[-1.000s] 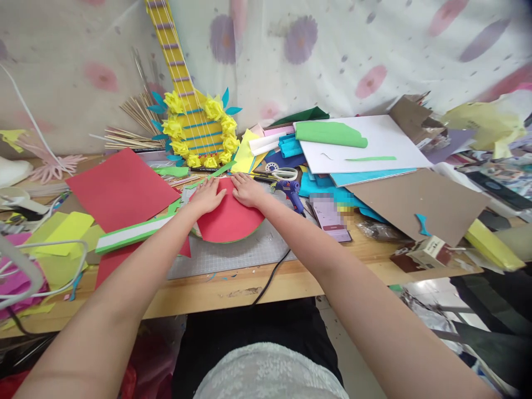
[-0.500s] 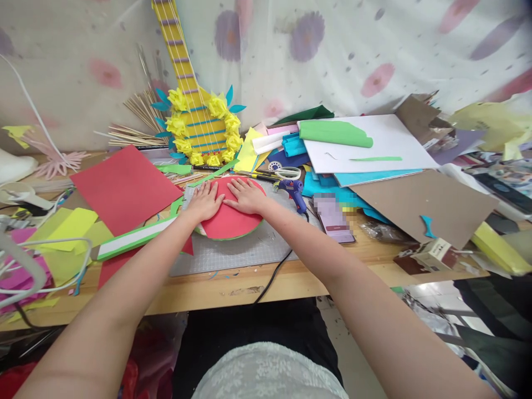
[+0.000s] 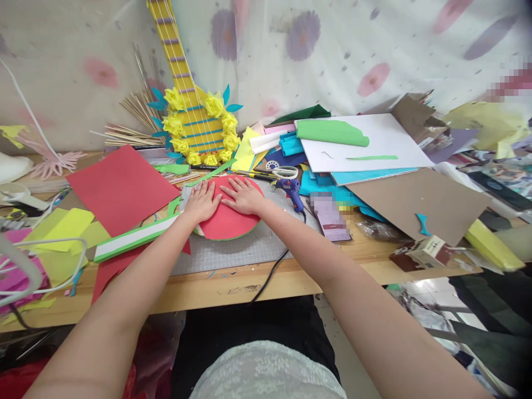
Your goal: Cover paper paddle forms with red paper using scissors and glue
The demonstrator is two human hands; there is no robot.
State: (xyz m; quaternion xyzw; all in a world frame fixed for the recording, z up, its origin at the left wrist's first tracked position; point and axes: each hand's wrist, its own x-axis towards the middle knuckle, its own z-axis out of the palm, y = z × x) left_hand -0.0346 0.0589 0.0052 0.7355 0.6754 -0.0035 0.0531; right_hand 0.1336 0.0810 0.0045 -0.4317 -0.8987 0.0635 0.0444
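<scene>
A round red paper disc (image 3: 230, 221) with a green edge lies on the grey cutting mat (image 3: 233, 257). My left hand (image 3: 202, 202) rests flat on its left side, fingers stretched out and pointing away from me. Flat on the upper right part of the disc is my right hand (image 3: 243, 197), its fingers spread toward the left. The two thumbs nearly meet at the middle. Neither hand grips anything. Just right of the disc lies a blue glue gun (image 3: 291, 193), its black cord running down over the table edge.
Left lie a red sheet (image 3: 122, 188) and a white strip with green edges (image 3: 135, 239). Behind stands a yellow paper guitar with flowers (image 3: 199, 127). Right are a phone (image 3: 330, 216), scissors (image 3: 286, 172), a white board (image 3: 382, 130), brown cardboard (image 3: 415, 199) and a small box (image 3: 428, 252).
Both hands stay flat on the red disc with barely any movement. The whole view has shifted slightly, so everything sits a little farther left.
</scene>
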